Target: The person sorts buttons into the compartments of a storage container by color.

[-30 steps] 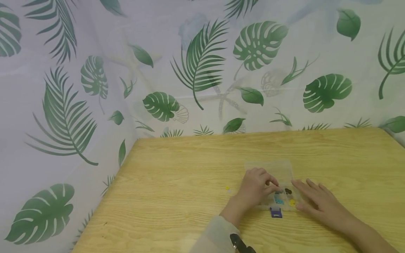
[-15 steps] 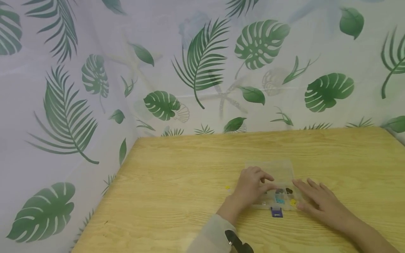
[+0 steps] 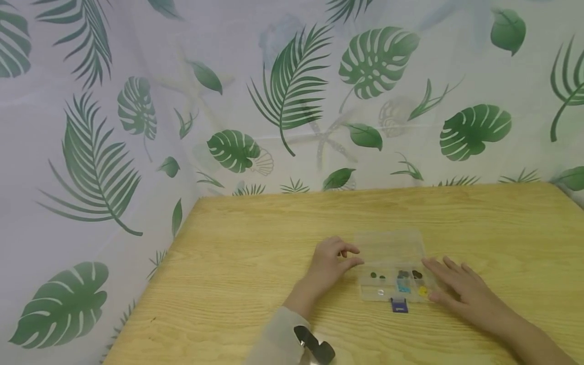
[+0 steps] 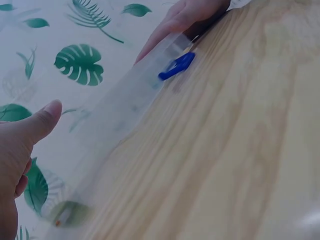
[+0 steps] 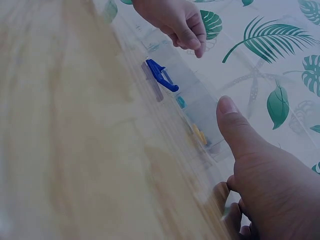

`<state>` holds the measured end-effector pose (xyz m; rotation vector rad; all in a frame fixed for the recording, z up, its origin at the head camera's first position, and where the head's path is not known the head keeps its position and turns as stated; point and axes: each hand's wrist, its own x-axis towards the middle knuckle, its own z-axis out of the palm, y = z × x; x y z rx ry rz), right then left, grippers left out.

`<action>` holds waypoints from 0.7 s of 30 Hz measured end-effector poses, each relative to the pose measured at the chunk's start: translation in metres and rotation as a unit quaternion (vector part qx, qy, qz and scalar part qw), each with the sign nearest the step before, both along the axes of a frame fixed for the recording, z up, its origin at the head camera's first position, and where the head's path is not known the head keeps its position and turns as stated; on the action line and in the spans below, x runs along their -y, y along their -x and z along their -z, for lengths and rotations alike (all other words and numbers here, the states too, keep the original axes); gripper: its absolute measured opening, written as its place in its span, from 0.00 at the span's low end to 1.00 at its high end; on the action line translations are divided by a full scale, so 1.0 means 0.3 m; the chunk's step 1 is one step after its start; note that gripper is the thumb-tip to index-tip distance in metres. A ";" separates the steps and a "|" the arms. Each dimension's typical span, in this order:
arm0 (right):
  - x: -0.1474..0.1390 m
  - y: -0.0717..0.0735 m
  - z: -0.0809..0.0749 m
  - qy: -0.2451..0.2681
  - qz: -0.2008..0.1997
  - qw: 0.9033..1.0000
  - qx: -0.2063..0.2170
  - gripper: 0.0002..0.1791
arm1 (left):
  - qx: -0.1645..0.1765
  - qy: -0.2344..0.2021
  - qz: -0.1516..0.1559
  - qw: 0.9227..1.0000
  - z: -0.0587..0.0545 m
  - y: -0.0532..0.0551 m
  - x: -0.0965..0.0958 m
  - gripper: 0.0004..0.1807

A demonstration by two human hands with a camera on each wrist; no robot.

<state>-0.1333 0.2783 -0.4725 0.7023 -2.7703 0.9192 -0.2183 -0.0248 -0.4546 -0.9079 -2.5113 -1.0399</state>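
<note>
A clear plastic compartment box (image 3: 370,298) lies on the table with its lid (image 3: 390,247) folded back and a blue latch (image 3: 399,305) at the front. Small pieces sit in its compartments: green ones (image 3: 373,275), dark ones (image 3: 417,274), light blue ones (image 3: 403,288), yellow ones (image 3: 423,291) and a whitish one (image 3: 380,292). My left hand (image 3: 329,264) is beside the box's left edge, thumb and forefinger apart, nothing visible between them. My right hand (image 3: 461,294) rests with extended fingers along the box's right side; its thumb (image 5: 235,120) is raised in the right wrist view.
The wood-grain table (image 3: 246,284) extends left of and behind the box. A leaf-patterned sheet (image 3: 182,101) rises along its back and left edges. A black strap (image 3: 315,344) is round the left sleeve.
My left hand has drawn back leftward from over the box, uncovering the green pieces. It now covers the spot where a small yellow piece lay on the table. My right hand stays put.
</note>
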 end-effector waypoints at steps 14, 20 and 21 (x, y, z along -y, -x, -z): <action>0.001 -0.003 -0.001 0.015 -0.005 1.000 0.020 0.36 | 0.058 -0.009 0.009 0.998 0.013 0.006 0.176 0.11; 0.002 -0.003 -0.006 0.007 -0.002 1.000 0.013 0.36 | 0.104 -0.007 0.023 0.994 0.022 0.005 0.209 0.11; 0.002 -0.003 -0.007 0.007 -0.002 1.000 0.013 0.36 | 0.107 -0.005 0.029 0.994 0.023 0.006 0.211 0.11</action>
